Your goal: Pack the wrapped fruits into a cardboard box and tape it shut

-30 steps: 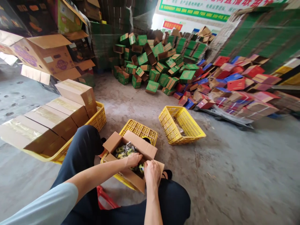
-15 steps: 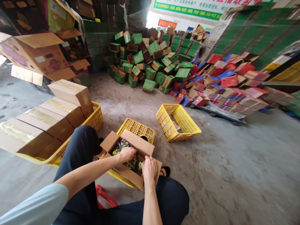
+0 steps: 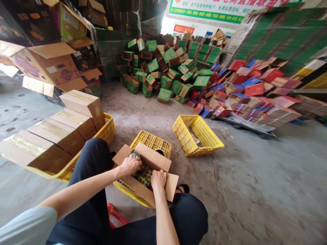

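Note:
An open cardboard box (image 3: 143, 197) sits tilted on an upturned yellow crate (image 3: 152, 140) between my knees, its flaps spread outward. Inside lies a clear plastic bag (image 3: 143, 176) of mottled dark and yellow-green pieces, perhaps fruit; their kind is unclear. My left hand (image 3: 130, 165) is closed on the bag at the box's left end, fingers curled down. At the right end, my right hand (image 3: 158, 179) is also closed on the bag, its fingertips partly hidden inside the box. Some of the contents is covered by my hands.
To my left, a long yellow crate (image 3: 110, 127) holds several taped cartons (image 3: 52, 131). Another yellow crate (image 3: 198, 136) stands ahead on the right. A roll of tape (image 3: 160, 152) rests behind the box. Heaps of green boxes (image 3: 165, 94) and red boxes (image 3: 254, 89) lie farther back.
My left hand has moved left along the bag, and my right hand has come inward off the right flap. More of the bag's middle shows. The view has shifted slightly.

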Motion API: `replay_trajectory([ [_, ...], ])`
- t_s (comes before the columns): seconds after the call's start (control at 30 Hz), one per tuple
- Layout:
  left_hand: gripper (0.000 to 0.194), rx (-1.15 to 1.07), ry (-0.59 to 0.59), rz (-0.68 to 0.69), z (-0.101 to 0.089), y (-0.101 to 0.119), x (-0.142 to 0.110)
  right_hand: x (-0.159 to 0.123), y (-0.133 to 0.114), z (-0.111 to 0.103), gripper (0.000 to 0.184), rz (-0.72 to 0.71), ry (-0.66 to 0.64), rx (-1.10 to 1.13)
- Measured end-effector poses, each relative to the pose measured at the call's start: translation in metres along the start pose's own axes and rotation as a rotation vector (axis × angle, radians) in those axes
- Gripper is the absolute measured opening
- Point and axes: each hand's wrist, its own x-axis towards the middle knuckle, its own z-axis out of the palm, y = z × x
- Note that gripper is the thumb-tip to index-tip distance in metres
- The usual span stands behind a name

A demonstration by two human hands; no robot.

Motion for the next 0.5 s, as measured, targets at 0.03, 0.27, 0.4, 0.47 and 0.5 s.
replay_trajectory([
  [0.03,0.019,0.009,-0.024,0.017,0.005,0.005,-0.001,0.002,-0.001,0.000,0.033,0.007,-0.004,-0.008],
  [0.27,0.027,-0.035,-0.069,0.060,0.020,0.008,-0.004,0.002,0.000,0.000,0.031,0.020,0.012,-0.030],
  [0.4,0.035,-0.101,-0.059,0.085,0.015,0.004,-0.010,0.002,0.001,0.003,0.027,0.026,0.001,-0.026],
  [0.47,0.038,-0.196,-0.024,0.098,0.015,0.007,-0.012,0.004,-0.001,0.003,0.029,0.030,0.011,-0.019],
  [0.5,0.038,-0.261,-0.004,0.106,0.016,0.009,-0.013,0.005,-0.002,0.002,0.028,0.031,0.019,-0.015],
])
